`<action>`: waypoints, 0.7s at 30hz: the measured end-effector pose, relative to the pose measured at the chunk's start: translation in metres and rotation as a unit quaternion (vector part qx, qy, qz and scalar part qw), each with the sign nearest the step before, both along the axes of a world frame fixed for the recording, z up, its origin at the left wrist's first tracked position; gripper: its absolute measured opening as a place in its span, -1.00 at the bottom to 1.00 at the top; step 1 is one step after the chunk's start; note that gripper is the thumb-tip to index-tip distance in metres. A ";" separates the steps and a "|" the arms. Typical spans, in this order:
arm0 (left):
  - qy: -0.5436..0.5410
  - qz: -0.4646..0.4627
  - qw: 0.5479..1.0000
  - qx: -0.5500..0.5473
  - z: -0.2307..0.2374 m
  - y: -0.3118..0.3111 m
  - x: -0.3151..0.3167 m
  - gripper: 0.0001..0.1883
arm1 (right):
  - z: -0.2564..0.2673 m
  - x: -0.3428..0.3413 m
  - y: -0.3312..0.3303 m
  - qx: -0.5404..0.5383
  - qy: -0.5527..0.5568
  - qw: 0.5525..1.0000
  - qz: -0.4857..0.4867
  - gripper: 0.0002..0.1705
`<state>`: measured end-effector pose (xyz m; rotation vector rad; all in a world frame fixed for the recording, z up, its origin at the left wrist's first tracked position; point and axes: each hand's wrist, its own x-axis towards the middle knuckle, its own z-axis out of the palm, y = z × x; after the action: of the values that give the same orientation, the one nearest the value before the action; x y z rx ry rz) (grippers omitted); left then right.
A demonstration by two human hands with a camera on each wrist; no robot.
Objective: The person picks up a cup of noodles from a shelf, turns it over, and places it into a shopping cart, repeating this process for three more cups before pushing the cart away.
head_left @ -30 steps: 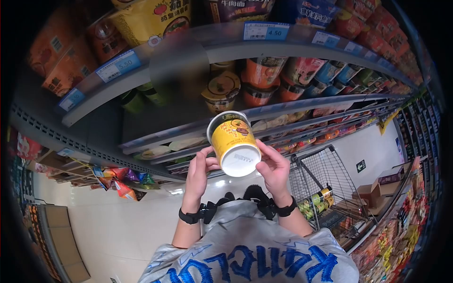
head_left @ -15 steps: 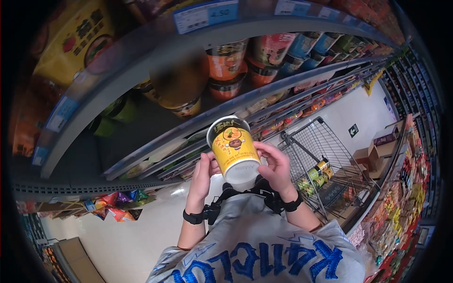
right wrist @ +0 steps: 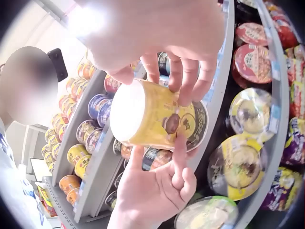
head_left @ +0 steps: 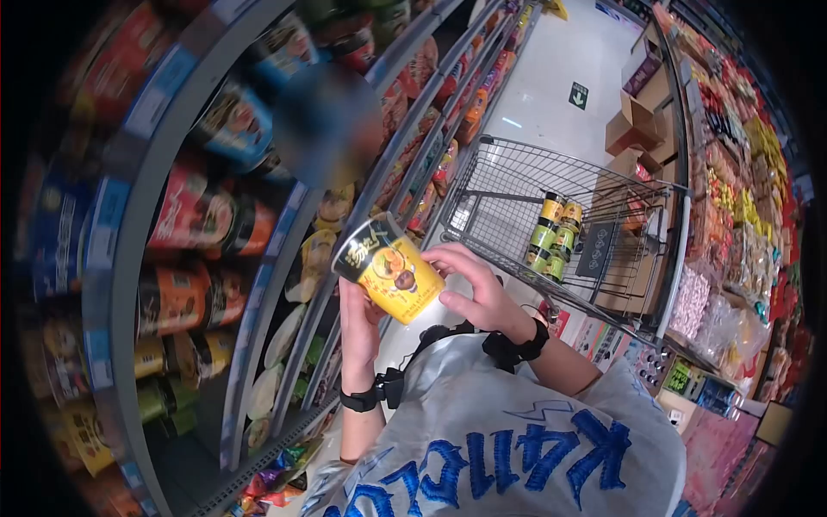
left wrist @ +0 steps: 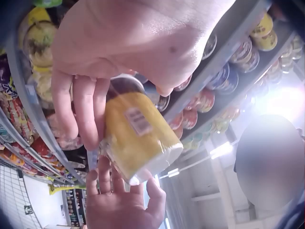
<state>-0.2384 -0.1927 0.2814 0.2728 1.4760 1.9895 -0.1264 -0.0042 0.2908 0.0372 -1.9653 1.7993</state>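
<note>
Between both hands, in front of the chest, is a yellow instant noodle cup (head_left: pixel 392 271) with a black band near its lid, tilted on its side. My left hand (head_left: pixel 357 327) holds it from the left and below; in the right wrist view its fingers (right wrist: pixel 179 157) reach onto the printed side. On the other side, my right hand (head_left: pixel 478 293) grips the cup near its base, thumb at the bottom edge and fingers along the wall. A barcode label (left wrist: pixel 137 120) shows on the cup's side in the left wrist view. The white base (right wrist: pixel 127 112) faces the right wrist camera.
Shelves (head_left: pixel 138 284) of noodle cups and packets run along the left. A wire shopping cart (head_left: pixel 517 185) stands ahead to the right, with several green and yellow cups (head_left: pixel 554 237) inside. Beyond it are cardboard boxes (head_left: pixel 633 129) and a rack of packaged snacks (head_left: pixel 724 224).
The view has swung right, away from the shelf front and toward the cart and aisle. The cup has turned from showing its white base to showing its printed side, still held in both hands.
</note>
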 end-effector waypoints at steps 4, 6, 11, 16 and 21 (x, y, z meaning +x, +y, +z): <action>0.032 -0.092 0.993 -0.062 0.005 0.077 0.003 -0.21 | -0.028 0.021 0.057 -0.060 -0.054 0.995 -0.053 -0.43; 0.034 -0.132 0.988 -0.079 -0.004 0.114 0.007 -0.17 | -0.042 0.034 0.084 -0.065 -0.075 0.991 -0.093 -0.42; 0.001 -0.202 0.974 -0.098 -0.043 0.206 0.024 -0.30 | -0.069 0.071 0.149 -0.077 -0.140 0.968 -0.195 -0.42; 0.006 -0.227 0.964 -0.136 -0.061 0.293 0.047 -0.40 | -0.099 0.099 0.205 -0.192 -0.162 0.943 -0.220 -0.46; 0.010 -0.271 0.943 -0.193 -0.097 0.355 0.044 -0.44 | -0.141 0.104 0.249 -0.253 -0.198 0.918 -0.233 -0.52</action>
<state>-0.1941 0.1628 0.1839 0.4696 1.5593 1.2400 -0.0228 0.2450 0.1493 -0.9454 -1.4905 2.0105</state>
